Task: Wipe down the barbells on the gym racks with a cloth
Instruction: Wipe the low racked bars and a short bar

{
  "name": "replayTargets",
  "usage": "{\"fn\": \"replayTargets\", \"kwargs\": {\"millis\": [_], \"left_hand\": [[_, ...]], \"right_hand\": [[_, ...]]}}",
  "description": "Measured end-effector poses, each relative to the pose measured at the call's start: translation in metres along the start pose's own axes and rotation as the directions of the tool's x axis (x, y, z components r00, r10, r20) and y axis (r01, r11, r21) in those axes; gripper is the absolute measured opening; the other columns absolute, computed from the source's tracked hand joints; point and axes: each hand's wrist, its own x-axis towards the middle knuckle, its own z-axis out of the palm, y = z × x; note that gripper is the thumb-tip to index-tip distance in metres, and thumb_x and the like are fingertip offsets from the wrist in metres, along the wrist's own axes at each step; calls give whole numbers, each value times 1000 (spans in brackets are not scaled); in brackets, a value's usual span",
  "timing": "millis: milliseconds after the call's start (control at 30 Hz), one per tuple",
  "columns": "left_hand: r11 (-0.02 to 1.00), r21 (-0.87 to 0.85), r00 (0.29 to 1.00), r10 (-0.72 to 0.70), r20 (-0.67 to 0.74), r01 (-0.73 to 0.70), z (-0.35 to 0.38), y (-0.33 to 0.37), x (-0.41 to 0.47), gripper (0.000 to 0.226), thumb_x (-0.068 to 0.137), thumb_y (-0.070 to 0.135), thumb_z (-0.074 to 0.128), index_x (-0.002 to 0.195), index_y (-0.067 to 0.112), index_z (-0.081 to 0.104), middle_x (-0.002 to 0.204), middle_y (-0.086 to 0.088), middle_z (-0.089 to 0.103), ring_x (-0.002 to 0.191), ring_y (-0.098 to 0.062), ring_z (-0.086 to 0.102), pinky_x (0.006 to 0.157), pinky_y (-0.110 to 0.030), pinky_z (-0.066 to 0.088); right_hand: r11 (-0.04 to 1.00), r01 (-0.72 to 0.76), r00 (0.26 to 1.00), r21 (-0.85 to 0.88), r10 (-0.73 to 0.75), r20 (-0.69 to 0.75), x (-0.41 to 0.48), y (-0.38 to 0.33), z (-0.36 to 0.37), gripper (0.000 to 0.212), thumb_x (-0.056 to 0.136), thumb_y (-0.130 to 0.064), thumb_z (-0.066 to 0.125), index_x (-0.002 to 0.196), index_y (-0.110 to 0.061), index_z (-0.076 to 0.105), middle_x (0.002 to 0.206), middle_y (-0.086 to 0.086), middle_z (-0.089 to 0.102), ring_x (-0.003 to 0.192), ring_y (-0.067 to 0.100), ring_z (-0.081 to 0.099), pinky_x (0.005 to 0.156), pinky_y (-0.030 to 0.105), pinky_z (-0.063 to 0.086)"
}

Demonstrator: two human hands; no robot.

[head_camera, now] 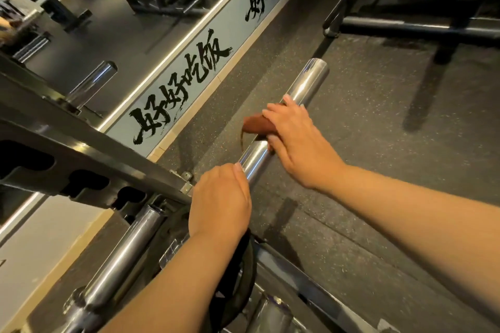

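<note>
Wiping step in hand: right hand [295,140] gripped brown cloth [257,126] round chrome barbell sleeve [305,86], mid-length. Left hand [221,197] curled round the sleeve nearer the rack [94,149], steadying. Next move, judged: slide cloth toward the far right end.

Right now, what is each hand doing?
Left hand: grips the barbell sleeve.
Right hand: holds the brown cloth against it.

Rust-brown cloth [255,125] under the right hand [295,143]; chrome-silver barbell [305,86] beyond it — dark grey floor [365,121], pale-flecked; black brush lettering [154,121] left of the left hand [220,203].
</note>
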Motion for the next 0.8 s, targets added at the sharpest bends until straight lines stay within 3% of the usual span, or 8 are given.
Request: {"fn": "replayTargets", "kwargs": {"millis": [100,233,400,567,633,733,800], "left_hand": [[997,-52,994,56,91,-52,-1,-8,-2,32,104,36,17,87,24,42,81,7,44,76,-20,45,67,-34,33],[991,-89,982,110,155,-97,-16,-30,-25,33,107,41,23,103,19,47,93,0,53,86,-23,50,76,-39,41],[971,-177,963,194,186,-161,-27,-74,-66,25,109,36,27,104,21,47,96,3,48,86,-16,45,85,-38,44],[950,-258,950,231,208,-175,-29,-100,-93,49,106,48,24,143,21,44,129,5,51,118,-14,47,107,-33,38],[942,-303,958,209,194,-144,-28,-101,-96,54,107,48,24,148,18,40,138,1,49,130,-20,44,113,-38,35],[932,-355,968,153,200,-74,-22,-100,-100,58,108,46,24,155,14,33,154,-3,40,145,-22,32,122,-39,26],[920,-389,967,135,218,-41,-20,-104,-102,60,108,48,23,157,15,29,158,-4,36,148,-22,29,123,-43,24]], "right_hand": [[991,-81,996,-107,78,-31,31,22,-18,39,106,-27,43,141,-12,48,151,9,42,152,35,19,124,58,16],[983,-180,982,-49,176,-69,23,-6,-2,49,104,-23,39,150,-6,40,154,12,37,153,36,13,126,54,11],[985,173,979,-24,-169,114,-45,-88,51,57,98,-23,41,150,0,43,143,16,50,144,39,32,121,58,24],[899,425,880,-104,-383,282,-37,-78,30,52,104,-37,38,146,-9,48,135,10,57,130,29,47,117,48,34],[912,373,912,-169,-326,250,-25,-66,19,49,104,-41,36,139,-11,52,129,9,59,123,27,50,114,46,37],[978,104,993,-179,-92,75,-23,-81,32,40,103,-33,38,128,-8,57,119,10,58,121,34,48,113,50,33],[991,-2,999,-133,8,43,-33,-110,53,38,101,-27,40,127,-7,58,119,11,57,126,35,44,115,56,29]]}}
